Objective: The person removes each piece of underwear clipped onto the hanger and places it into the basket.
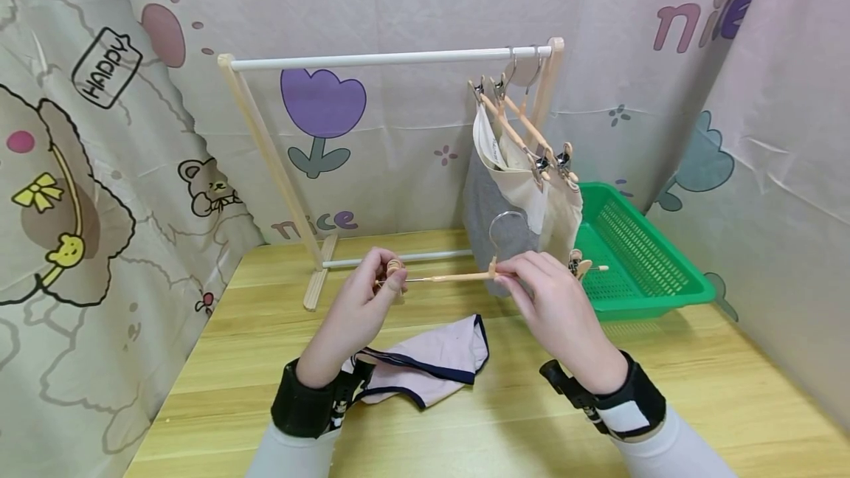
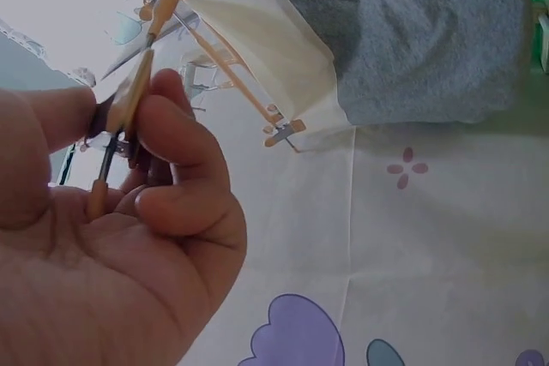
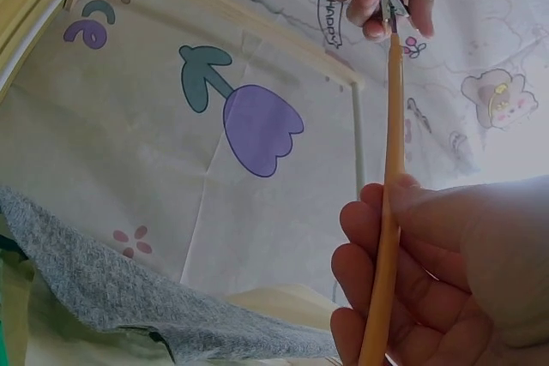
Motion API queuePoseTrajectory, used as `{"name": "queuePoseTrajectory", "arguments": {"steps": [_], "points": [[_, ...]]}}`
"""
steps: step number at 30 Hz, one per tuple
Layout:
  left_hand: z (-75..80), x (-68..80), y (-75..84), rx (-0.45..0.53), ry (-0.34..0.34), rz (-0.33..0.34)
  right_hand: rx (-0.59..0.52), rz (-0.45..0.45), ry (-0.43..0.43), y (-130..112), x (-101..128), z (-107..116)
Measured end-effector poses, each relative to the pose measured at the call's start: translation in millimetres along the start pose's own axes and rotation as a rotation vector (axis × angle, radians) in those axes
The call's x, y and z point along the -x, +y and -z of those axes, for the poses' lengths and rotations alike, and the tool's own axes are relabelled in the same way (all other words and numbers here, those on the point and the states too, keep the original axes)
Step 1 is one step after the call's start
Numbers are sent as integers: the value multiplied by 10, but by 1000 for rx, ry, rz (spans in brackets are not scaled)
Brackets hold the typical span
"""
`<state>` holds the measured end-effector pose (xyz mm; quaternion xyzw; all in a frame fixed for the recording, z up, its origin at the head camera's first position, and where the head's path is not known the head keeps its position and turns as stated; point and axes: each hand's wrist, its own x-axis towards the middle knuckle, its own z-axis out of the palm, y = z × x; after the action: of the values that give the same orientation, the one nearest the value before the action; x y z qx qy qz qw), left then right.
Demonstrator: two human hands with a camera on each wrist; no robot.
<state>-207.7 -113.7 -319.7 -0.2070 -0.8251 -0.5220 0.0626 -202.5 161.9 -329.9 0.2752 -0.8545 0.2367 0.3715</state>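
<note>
Both hands hold a wooden clip hanger (image 1: 458, 277) level above the table. My left hand (image 1: 365, 290) pinches the clip at its left end; in the left wrist view thumb and fingers squeeze that clip (image 2: 130, 102). Beside the metal hook, my right hand (image 1: 554, 297) grips the bar, and the right wrist view shows the fingers curled round the wooden bar (image 3: 393, 135). The hanger's right clip sticks out past the right hand. Below them, pale pink underpants (image 1: 441, 349) with dark navy trim lie on the table, partly behind the left wrist.
A rack with a white rail (image 1: 392, 59) and wooden posts stands behind the hands. At its right end hang clothes on two clip hangers, one piece grey and cream (image 1: 494, 198). A green basket (image 1: 677, 271) sits at the right on the wooden table (image 1: 226, 389). Printed curtains surround it.
</note>
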Motion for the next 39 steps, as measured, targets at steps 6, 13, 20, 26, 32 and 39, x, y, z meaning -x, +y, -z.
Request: {"name": "queuePoseTrajectory", "arguments": {"steps": [6,13,20,26,32,39], "points": [[-12,7,6,55,34,-67,3,21,23,5,4,6],[-19,18,35,95,89,-115,-35,54,71,-9,10,6],[7,17,21,126,135,-137,-52,113,208,-43,0,15],[59,8,6,184,182,-174,-90,215,327,-95,-17,35],[129,29,13,215,230,-187,-114,342,412,-154,-41,17],[206,67,57,256,271,-187,-118,436,401,-186,-51,-12]]}}
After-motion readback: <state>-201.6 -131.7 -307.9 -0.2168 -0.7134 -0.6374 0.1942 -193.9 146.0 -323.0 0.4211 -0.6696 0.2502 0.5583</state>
